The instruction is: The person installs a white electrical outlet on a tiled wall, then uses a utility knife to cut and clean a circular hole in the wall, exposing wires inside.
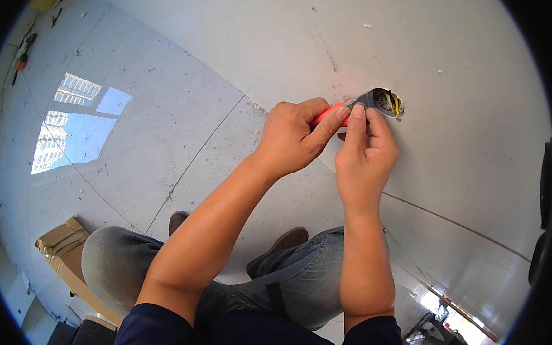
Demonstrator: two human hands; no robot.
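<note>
Both my hands meet at a tool with red handles (326, 115) and a grey metal part, at the near side of a round hole in the pale wall panel. My left hand (294, 136) is closed around the red handle. The thumb and fingers of my right hand (368, 149) pinch at the tool's metal end, beside the hole; what lies between those fingertips is partly hidden. Inside the hole (387, 102) sits a wall box with a yellow wire (396, 104) and other wires. The tool's exact kind cannot be told.
Grey floor tiles (133, 132) with debris lie to the left. An open cardboard box (72, 255) stands by my left knee. Tools with dark and orange handles (23, 58) lie at the far left. Another person (449, 343) is at the lower right, in the distance.
</note>
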